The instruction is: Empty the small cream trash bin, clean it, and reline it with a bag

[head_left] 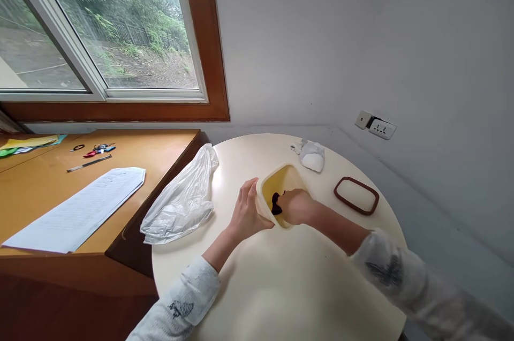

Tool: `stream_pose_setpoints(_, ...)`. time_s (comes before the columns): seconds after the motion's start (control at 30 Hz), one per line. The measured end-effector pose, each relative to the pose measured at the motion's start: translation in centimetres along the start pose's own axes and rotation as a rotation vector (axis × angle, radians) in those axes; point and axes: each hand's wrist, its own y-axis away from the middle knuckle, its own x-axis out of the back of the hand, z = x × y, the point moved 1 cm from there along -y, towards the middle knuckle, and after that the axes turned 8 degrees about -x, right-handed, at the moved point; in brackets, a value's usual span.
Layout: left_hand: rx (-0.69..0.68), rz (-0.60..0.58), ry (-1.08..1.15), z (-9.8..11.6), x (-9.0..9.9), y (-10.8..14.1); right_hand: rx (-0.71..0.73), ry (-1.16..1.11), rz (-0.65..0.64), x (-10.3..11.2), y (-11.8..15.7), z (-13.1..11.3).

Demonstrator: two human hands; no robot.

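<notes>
A cream-yellow plastic bin (267,183) is tilted over the round table, its mouth facing me. My left hand (246,210) grips its left rim, thumb below and fingers above. Inside the mouth is my right hand (296,206), its fingers closed around a dark cloth-like piece (276,204). The fingertips and the rest of that piece are partly hidden. To the right lies a brown rounded-rectangular ring (356,195), flat and apart from both hands. Left of my left hand rests a crumpled clear plastic bag (180,207).
A small white plastic bundle (312,156) sits at the back of the round cream table (289,287). On the wooden desk (120,145) at left are papers (80,207), a pen (89,163) and small items. Walls and a socket (382,128) stand behind.
</notes>
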Motion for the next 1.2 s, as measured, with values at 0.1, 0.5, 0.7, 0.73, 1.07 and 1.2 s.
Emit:
stream_pose_setpoints(0.1,0.006,-0.012,0.001,-0.3,0.2,-0.2,0.018,-0.053,0.048,0.1,2.5,2.0)
stream_pose_setpoints(0.5,0.164,-0.060,0.066,0.4,1.2,-0.2,0.105,-1.164,0.239,-0.9,8.5,0.7)
stream_pose_setpoints(0.7,0.241,-0.006,0.134,1.2,2.1,-0.2,0.060,-2.088,0.150,0.8,6.8,3.6)
stream_pose_setpoints(0.73,0.243,0.000,0.140,1.3,2.1,-0.2,0.045,-2.130,0.210,1.1,6.3,4.1)
stream_pose_setpoints(1.07,0.252,0.049,0.154,1.7,1.2,0.2,-0.130,-1.197,0.659,3.1,-1.6,2.7)
stream_pose_setpoints(1.2,0.266,0.046,0.153,1.2,1.0,0.5,0.050,-0.917,0.696,4.2,-0.9,-0.8)
